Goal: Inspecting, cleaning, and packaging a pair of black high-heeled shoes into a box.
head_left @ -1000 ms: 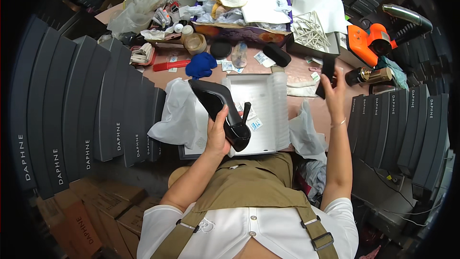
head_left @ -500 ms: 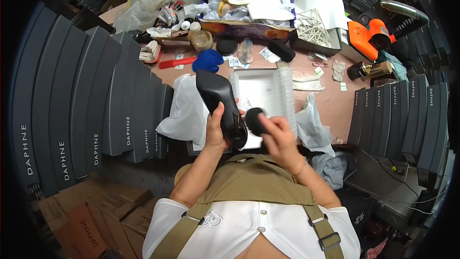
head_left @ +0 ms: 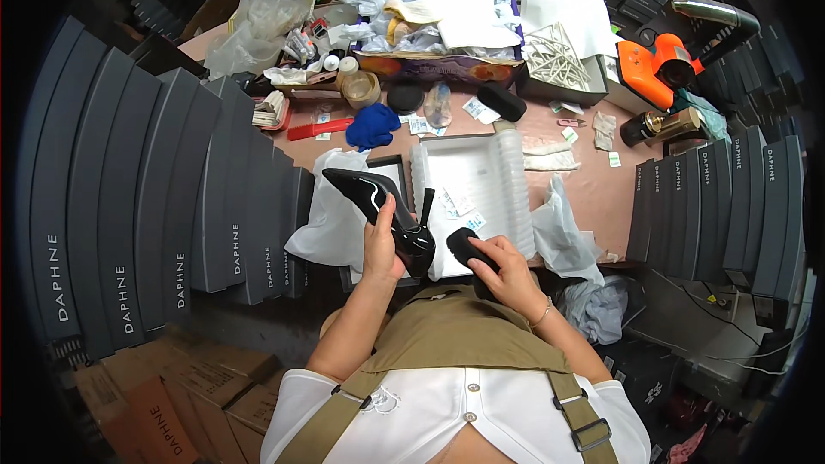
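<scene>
A glossy black high-heeled pump (head_left: 365, 191) is in my left hand (head_left: 381, 245), its pointed toe toward the far left and its thin heel to the right. The fingers wrap round its rear part, with the thumb on its side. My right hand (head_left: 510, 277) grips a dark, soft-looking pad (head_left: 462, 246), held just right of the shoe and apart from it. Beneath both hands lies an open box with a white inside (head_left: 460, 163), holding small printed slips (head_left: 464, 222). Translucent ribbed wrapping (head_left: 513, 198) lines its right side. White tissue paper (head_left: 331, 215) spreads to the left.
Stacks of dark grey shoe boxes stand at left (head_left: 137, 206) and right (head_left: 709, 198). Along the back are a blue cloth (head_left: 373, 126), a red comb (head_left: 318, 129), a box of white sticks (head_left: 563, 69) and an orange device (head_left: 644, 73). Crumpled tissue (head_left: 563, 232) hangs over the table's front edge.
The shoe has turned in my left hand, from its sole facing up to its glossy side showing, and its toe has swung left. My right hand has lowered slightly with the pad.
</scene>
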The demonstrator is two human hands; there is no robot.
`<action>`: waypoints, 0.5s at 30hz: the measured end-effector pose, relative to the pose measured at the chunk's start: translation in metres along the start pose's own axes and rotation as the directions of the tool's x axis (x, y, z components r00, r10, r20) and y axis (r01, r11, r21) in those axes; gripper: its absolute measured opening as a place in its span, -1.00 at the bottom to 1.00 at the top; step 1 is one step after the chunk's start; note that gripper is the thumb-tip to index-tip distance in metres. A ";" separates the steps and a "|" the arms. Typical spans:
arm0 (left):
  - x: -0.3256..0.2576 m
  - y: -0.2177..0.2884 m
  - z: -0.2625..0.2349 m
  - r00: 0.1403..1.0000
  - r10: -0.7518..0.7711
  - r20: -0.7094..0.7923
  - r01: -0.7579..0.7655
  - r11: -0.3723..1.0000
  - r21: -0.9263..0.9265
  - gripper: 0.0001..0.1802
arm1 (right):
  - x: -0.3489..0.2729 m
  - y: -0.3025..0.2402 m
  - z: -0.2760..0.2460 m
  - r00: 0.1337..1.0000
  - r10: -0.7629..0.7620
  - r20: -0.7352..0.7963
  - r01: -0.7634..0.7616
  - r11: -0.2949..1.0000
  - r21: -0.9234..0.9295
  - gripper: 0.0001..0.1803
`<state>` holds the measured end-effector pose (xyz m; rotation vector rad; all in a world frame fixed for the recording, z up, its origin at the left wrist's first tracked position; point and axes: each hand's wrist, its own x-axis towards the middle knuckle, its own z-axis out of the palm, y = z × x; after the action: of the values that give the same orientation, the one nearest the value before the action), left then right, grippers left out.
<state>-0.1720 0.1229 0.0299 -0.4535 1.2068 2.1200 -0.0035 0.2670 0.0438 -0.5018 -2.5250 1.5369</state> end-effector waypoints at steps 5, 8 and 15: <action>-0.002 -0.008 -0.001 0.997 0.075 0.025 -0.078 0.990 0.121 -0.79 | -0.004 0.013 -0.004 0.996 0.085 -0.005 -0.085 0.996 -0.017 -0.61; 0.002 -0.018 -0.012 0.989 0.139 0.046 -0.146 0.972 0.184 -0.85 | -0.004 0.018 -0.007 0.994 0.105 -0.009 -0.105 0.994 -0.008 -0.60; -0.010 -0.006 -0.021 0.943 -0.103 0.317 0.047 0.982 0.182 -0.57 | 0.007 0.037 -0.026 0.966 0.022 -0.259 -0.039 0.997 -0.064 -0.60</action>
<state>-0.1609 0.1037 0.0206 -0.0657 1.1462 1.9129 0.0051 0.3071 0.0228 -0.7039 -2.3857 1.3012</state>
